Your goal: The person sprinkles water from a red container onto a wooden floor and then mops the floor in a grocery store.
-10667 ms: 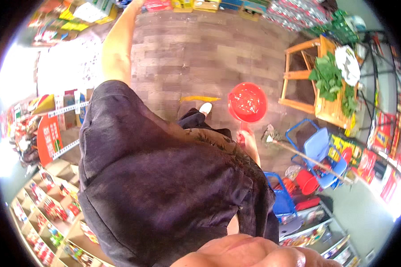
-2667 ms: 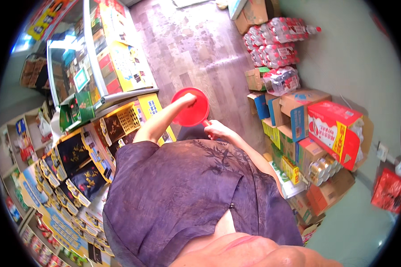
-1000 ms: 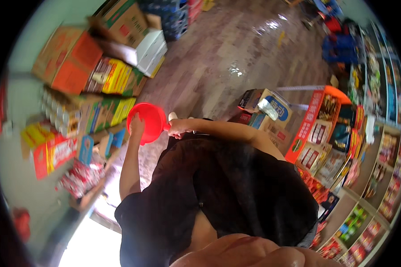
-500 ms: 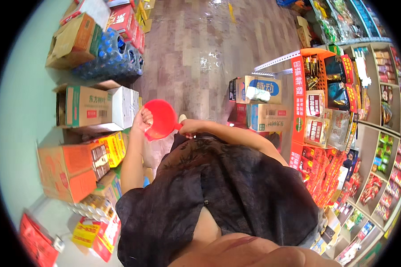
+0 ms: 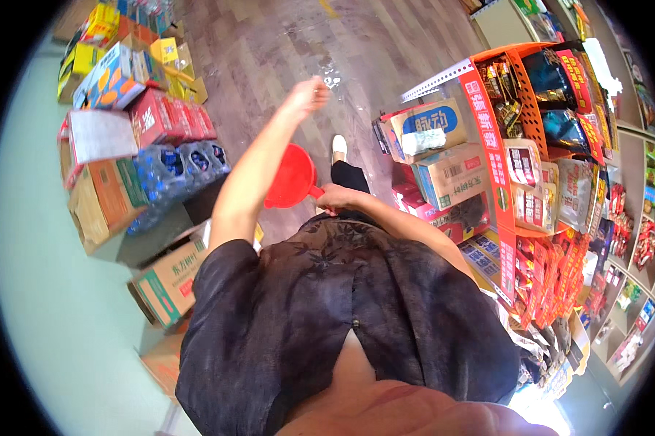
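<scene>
A round red plastic dipper (image 5: 292,176) hangs in front of my body, its short handle gripped by my right hand (image 5: 335,198). The fingers of that hand are wrapped around the handle. What the dipper holds cannot be made out. My left hand (image 5: 311,97) is stretched forward over the floor, beyond the dipper and apart from it. Its fingers are smeared and look partly curled, so whether anything is in them does not show. Part of the dipper's left side lies behind my left forearm (image 5: 258,160).
Wooden-plank floor (image 5: 269,43) with shiny wet patches runs ahead. Stacked cartons (image 5: 106,189) and shrink-wrapped bottles (image 5: 175,171) line the left wall. Cartons (image 5: 451,174) and an orange rack (image 5: 487,145) of packaged snacks stand on the right. My white shoe (image 5: 339,147) steps forward.
My left hand has swung from above the dipper's left side out forward and to the right. The dipper stays in my right hand. The surroundings have shifted as I step and turn.
</scene>
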Available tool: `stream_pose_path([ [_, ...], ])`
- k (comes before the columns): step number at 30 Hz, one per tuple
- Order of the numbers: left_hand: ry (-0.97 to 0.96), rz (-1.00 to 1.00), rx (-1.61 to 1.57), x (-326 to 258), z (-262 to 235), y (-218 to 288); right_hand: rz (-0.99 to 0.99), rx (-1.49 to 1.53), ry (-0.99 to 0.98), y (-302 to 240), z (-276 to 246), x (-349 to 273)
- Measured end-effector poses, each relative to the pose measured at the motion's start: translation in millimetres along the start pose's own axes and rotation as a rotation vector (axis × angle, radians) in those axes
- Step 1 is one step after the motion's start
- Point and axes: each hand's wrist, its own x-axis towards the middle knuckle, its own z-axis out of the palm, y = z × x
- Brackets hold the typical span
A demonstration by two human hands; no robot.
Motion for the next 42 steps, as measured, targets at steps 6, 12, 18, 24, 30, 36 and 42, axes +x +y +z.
stream_pose_path([
  [6, -0.036, 0.146, 0.438, 100.7, 59.6, 33.8, -0.024, 0.165, 0.045, -78.0, -85.2, -6.4],
  [12, -0.048, 0.269, 0.888, 134.4, -29.6, 62.4, -0.011, 0.153, 0.099, -120.5, -163.1, 24.8],
  [18, 0.019, 0.171, 1.040, 155.4, -113.1, 84.2, -0.144, 0.321, 0.103, -204.7, -211.1, 40.3],
  [24, 0.137, 0.247, 1.205, 222.0, -153.7, 155.9, -0.197, 0.386, 0.121, -308.3, -239.1, 70.0],
  [30, 0.222, 0.322, 1.246, 288.9, -181.2, 225.5, -0.189, 0.435, 0.196, -398.7, -263.2, 92.7],
  [36, -0.166, -0.531, -0.434, 360.4, -181.5, 274.7, -0.239, 0.439, 0.211, -460.2, -291.6, 94.7],
  [42, -0.552, -0.560, -0.633, 399.3, -33.5, 405.6, -0.331, 0.664, 0.260, -442.3, -366.0, 109.6],
])
